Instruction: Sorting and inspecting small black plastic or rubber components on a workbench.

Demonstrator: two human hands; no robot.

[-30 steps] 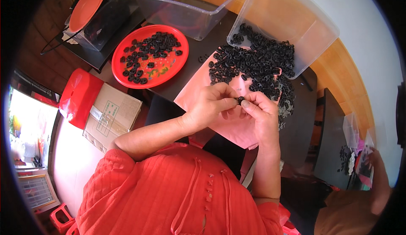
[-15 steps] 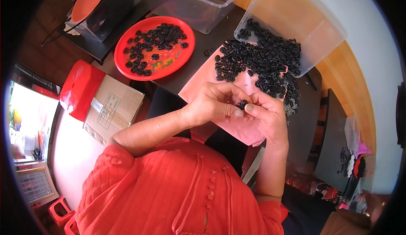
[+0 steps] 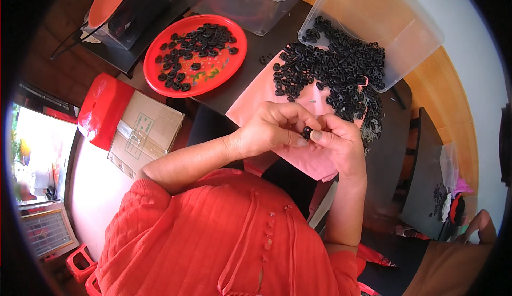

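Observation:
A small black oval piece with holes [image 3: 307, 132] is pinched between my two hands, above the near part of a pink cloth [image 3: 250, 101]. My left hand [image 3: 269, 130] has its thumb and bent fingers closed on one side of it. From the other side my right hand [image 3: 340, 140] grips it between thumb and forefinger. Fingertips hide most of the piece. Just beyond my hands spreads a heap of similar black pieces [image 3: 336, 72], running from the cloth into a tipped clear plastic bin [image 3: 394, 35]. Farther left, a red round tray [image 3: 152, 72] carries several more.
Behind the tray stands another clear bin [image 3: 240, 8] on the dark table [image 3: 213, 101]. Small greyish bits [image 3: 370, 117] lie at the heap's right edge. A cardboard box [image 3: 146, 128] and red stool [image 3: 104, 109] are at left. Another person's arm [image 3: 482, 226] shows at lower right.
My view has shifted slightly. Both hands keep their pinch on the small black piece, which appears turned a little. More of the other person's arm has come into sight at lower right.

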